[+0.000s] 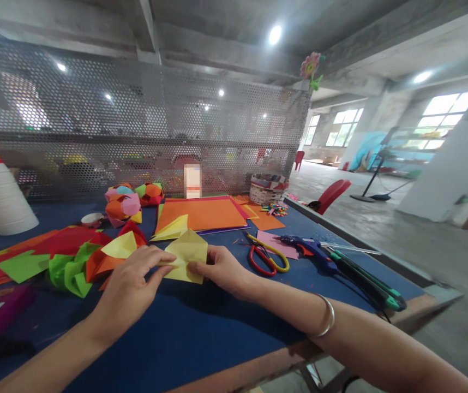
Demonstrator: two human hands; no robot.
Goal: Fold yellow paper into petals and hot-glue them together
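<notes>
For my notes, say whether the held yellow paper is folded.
Partly folded: the yellow paper shows creases, and the left hand pinches it.

Red-and-yellow scissors (265,245) on blue tabletop (226,333), glue gun (319,252) to their right. Basket (269,191) near perforated panel (226,123); flower (310,65) at panel's top right corner. Stacked cups (3,191) far left. Red chair (334,195) past right edge.

Bare left hand (133,275) raised, thumb and fingers pinched; bare right hand (226,267) held opposite, thumb pressed; both forearms (285,308) extended.

Glue gun (319,255) perhaps partly on paper (273,245)
</notes>
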